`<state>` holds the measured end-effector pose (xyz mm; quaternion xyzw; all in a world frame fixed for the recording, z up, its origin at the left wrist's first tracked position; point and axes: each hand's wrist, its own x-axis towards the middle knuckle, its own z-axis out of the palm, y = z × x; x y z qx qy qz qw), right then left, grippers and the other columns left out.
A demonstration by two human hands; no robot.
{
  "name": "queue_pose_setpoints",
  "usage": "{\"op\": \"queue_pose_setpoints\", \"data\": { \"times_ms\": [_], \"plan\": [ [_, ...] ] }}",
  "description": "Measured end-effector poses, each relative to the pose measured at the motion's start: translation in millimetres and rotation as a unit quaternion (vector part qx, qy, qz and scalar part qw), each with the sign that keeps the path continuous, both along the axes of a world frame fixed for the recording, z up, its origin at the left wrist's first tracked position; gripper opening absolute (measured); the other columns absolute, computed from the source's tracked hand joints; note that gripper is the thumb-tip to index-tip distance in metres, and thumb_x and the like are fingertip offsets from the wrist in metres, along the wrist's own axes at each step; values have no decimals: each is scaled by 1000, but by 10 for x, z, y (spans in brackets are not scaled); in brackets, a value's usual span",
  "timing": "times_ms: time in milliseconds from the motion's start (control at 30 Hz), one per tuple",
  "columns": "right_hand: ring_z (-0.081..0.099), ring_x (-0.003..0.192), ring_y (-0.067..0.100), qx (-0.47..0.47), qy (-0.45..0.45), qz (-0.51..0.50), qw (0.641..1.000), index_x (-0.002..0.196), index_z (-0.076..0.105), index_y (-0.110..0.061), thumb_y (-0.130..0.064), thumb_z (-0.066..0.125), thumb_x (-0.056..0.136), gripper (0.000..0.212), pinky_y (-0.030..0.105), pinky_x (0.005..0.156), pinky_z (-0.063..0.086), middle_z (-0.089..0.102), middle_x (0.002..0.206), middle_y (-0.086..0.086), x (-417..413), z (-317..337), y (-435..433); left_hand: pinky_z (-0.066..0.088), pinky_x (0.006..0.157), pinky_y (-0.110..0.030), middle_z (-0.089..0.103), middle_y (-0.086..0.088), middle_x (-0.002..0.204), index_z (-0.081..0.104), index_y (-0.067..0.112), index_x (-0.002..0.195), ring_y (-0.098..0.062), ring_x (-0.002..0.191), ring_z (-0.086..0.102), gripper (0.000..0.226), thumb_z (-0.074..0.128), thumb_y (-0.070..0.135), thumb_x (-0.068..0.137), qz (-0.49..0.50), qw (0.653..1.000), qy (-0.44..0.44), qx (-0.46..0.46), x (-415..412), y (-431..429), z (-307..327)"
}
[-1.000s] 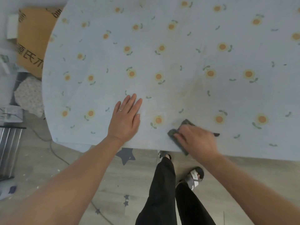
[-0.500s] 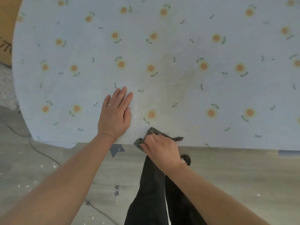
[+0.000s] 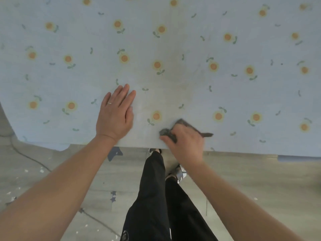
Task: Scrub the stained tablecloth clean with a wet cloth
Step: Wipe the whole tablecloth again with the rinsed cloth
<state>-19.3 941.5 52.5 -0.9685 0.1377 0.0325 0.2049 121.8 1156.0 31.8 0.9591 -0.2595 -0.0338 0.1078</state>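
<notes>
Light: soft, even and daylight-like across the tablecloth point(image 3: 225, 94); you cannot tell its source. The pale blue fabric reads bright, slightly washed, low in contrast. The floor point(image 3: 260, 180) below sits dimmer and greyer.

Shadows: a faint soft smudge along the thumb side of your left hand point(image 3: 114, 117).

Blur: your right hand point(image 3: 185, 141) and the dark cloth point(image 3: 185, 122) under it are smeared at the edges; the cloth's tail streaks to the right. The printed flowers point(image 3: 157, 65) stay fairly sharp mid-frame, softer toward the top corners.

Distortion: wide-angle. The tablecloth's near edge bows, and your forearms point(image 3: 52, 197) balloon toward the bottom corners.
</notes>
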Motion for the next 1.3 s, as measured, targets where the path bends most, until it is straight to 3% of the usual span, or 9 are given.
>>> {"op": "queue_pose_setpoints", "data": {
  "times_ms": [167,333,467,667,800,933,1067,1200,1300],
  "plan": [
    [50,52,17,-18,-58,89,994,69,49,-18,-51,61,91,42,25,43,30,50,60,-7,-178,-51,-436,20,126,-50,34,-5,166,44,16,155,-25,156,26,53,34,24,104,5,1000,-7,-3,-14,31,5],
    [63,68,31,-65,5,-228,972,85,50,-18,-52,59,94,36,33,58,33,54,69,-4,-394,65,-1515,21,126,-50,35,-6,166,45,15,155,-25,155,28,52,35,26,105,1,1000,-8,-13,-24,-22,-23],
    [61,71,31,-27,2,-375,927,85,44,-24,-56,55,95,35,35,61,36,58,72,-4,-360,12,-1358,19,127,-49,34,-6,166,45,15,155,-25,156,26,53,34,27,105,3,1000,-10,-10,28,3,-13],
    [50,55,12,13,17,-154,988,73,46,-22,-57,58,94,43,29,48,36,51,61,-11,-224,-14,-220,18,127,-49,35,-7,166,45,14,154,-25,156,26,52,35,25,105,8,1000,-9,-16,-18,-17,15],
    [48,52,13,-26,-22,-55,998,74,48,-18,-55,60,94,44,28,43,36,50,62,-10,-336,-20,-502,18,125,-49,36,-12,164,46,13,153,-30,154,29,51,37,23,104,0,1000,-31,-5,-24,-28,0],
    [57,64,24,-49,24,-210,976,81,46,-19,-54,55,96,39,33,55,36,55,70,-3,-874,34,-1474,19,123,-52,37,-16,163,45,9,151,-36,152,30,51,35,24,103,-15,999,-37,3,-14,-12,-17],
    [64,79,34,-92,24,-400,911,91,46,-19,-56,47,99,38,37,66,39,64,82,4,-1240,52,-2347,21,122,-53,39,-18,160,46,8,150,-38,150,33,51,37,22,102,-20,998,-54,-9,-15,-27,-40],
    [61,77,32,-75,6,-518,852,93,48,-15,-59,40,100,45,36,65,37,62,83,1,-1058,-20,-2144,21,122,-53,40,-18,160,47,7,148,-39,149,33,50,38,20,101,-9,998,-64,-18,-37,-53,-82],
    [57,72,29,-25,1,-478,878,84,43,-24,-60,42,100,40,34,61,34,62,82,-1,-767,-13,-1373,24,121,-55,41,-19,158,49,6,146,-40,148,35,48,39,18,100,-9,997,-74,-24,-50,-82,-87]
  ]
}}
